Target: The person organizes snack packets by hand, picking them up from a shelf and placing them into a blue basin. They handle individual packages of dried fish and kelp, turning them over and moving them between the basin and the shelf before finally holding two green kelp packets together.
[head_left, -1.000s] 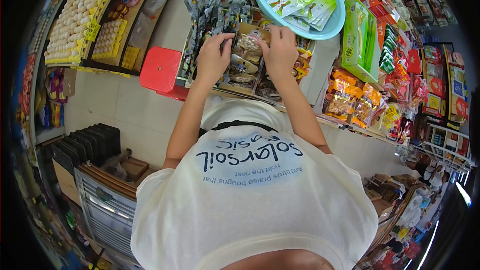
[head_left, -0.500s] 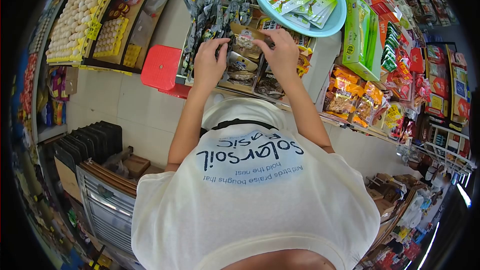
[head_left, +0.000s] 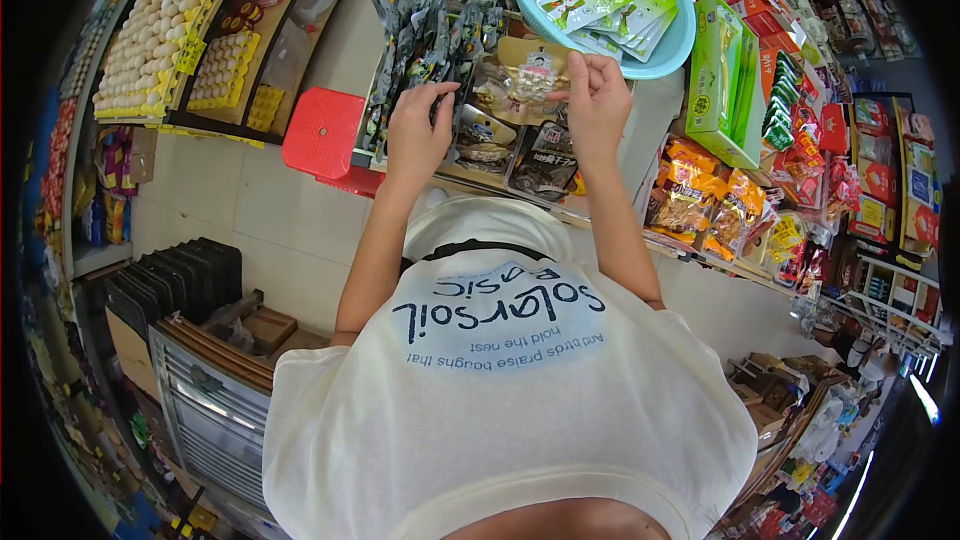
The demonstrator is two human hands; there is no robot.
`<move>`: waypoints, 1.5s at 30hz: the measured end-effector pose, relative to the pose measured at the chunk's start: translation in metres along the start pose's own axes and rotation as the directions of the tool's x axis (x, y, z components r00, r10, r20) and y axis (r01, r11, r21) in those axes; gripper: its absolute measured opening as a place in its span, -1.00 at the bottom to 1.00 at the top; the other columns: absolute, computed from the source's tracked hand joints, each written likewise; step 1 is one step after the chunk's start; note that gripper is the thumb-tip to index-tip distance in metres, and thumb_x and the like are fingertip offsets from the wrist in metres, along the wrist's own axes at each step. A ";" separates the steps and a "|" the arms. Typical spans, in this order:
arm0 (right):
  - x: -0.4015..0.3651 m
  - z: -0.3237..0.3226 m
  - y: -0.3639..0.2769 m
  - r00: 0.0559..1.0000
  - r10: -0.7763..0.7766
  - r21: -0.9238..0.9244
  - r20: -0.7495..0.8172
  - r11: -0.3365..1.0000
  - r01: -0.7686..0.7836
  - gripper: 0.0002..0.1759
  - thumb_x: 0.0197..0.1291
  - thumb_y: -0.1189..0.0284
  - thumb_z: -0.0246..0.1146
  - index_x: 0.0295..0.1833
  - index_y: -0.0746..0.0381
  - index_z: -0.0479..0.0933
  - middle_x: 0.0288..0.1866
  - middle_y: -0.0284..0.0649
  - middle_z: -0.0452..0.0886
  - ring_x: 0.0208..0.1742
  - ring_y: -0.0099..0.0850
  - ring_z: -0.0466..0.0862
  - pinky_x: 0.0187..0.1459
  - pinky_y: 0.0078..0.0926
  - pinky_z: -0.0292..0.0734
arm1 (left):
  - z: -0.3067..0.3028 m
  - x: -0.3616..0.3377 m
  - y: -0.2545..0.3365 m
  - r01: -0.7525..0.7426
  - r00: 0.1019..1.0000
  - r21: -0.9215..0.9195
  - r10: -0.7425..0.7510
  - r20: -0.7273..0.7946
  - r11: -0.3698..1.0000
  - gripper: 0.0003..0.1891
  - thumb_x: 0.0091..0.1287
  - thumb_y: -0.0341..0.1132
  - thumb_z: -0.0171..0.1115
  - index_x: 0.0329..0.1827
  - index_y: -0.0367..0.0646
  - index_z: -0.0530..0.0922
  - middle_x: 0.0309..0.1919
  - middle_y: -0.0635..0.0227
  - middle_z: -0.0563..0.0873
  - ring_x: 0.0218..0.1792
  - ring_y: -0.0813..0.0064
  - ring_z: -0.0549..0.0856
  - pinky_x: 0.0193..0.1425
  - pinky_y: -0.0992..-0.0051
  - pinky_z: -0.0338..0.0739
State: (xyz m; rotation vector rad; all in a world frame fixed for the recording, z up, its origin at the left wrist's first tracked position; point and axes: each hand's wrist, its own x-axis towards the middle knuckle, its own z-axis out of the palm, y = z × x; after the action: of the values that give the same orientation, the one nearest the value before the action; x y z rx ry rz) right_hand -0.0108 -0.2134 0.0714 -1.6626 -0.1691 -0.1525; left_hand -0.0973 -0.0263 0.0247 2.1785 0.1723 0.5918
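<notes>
A tan-topped clear snack packet (head_left: 528, 75) is raised over the display box, its right edge pinched in my right hand (head_left: 598, 100). My left hand (head_left: 420, 130) is beside the grey packets at the left of the box, thumb and fingers apart, with nothing visible between them. Just right of my left hand, similar tan packets (head_left: 484, 138) lie in a compartment. A dark packet (head_left: 543, 162) lies in the compartment below the raised one. Many grey packets (head_left: 408, 45) stand packed along the left side.
A blue basket (head_left: 683, 40) with green packets stands beyond my right hand. Left of the box is a red stool (head_left: 322, 132). Orange snack packets (head_left: 690, 185) and a green carton (head_left: 712, 90) lie to the right. Egg trays (head_left: 160, 30) fill the upper left shelf.
My right hand has moved right and slightly down, and the tan packet is now turned flat and spread wider. My left hand has hardly moved.
</notes>
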 end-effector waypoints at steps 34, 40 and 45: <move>-0.023 0.014 0.032 0.991 -0.058 -0.401 0.122 0.910 0.103 -0.55 0.09 0.47 0.44 0.03 0.33 0.41 -0.26 -0.13 0.71 -0.35 -0.39 0.74 -0.33 -0.45 0.63 | 0.006 -0.011 -0.006 -0.166 0.980 0.054 0.159 0.123 0.985 -0.59 0.06 -0.36 0.46 0.02 -0.12 0.61 -0.02 0.23 0.67 0.07 0.15 0.57 0.18 0.25 0.46; -0.035 0.012 0.039 0.980 -0.094 -0.586 0.175 0.790 0.180 -0.46 0.05 0.37 0.46 0.13 0.20 0.42 -0.32 -0.25 0.70 -0.37 -0.36 0.72 -0.33 -0.37 0.59 | 0.014 -0.006 -0.006 -0.179 0.979 0.159 0.160 0.125 0.971 -0.52 -0.03 -0.36 0.50 0.01 -0.08 0.58 -0.08 0.26 0.67 0.07 0.18 0.57 0.14 0.26 0.45; -0.028 0.016 0.054 0.989 -0.036 -0.671 0.141 0.732 0.122 -0.48 0.07 0.39 0.42 0.16 0.12 0.42 -0.37 -0.34 0.69 -0.35 -0.33 0.72 -0.37 -0.31 0.57 | 0.026 0.001 -0.005 -0.182 0.980 0.194 0.161 0.117 0.964 -0.53 -0.05 -0.37 0.50 -0.02 -0.09 0.56 -0.17 0.28 0.69 0.07 0.19 0.56 0.12 0.23 0.44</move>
State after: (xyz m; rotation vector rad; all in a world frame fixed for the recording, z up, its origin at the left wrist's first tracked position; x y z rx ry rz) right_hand -0.0278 -0.2033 0.0115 -2.4107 -0.3008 -0.1943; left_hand -0.0834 -0.0414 0.0080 2.4343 -0.0113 0.5811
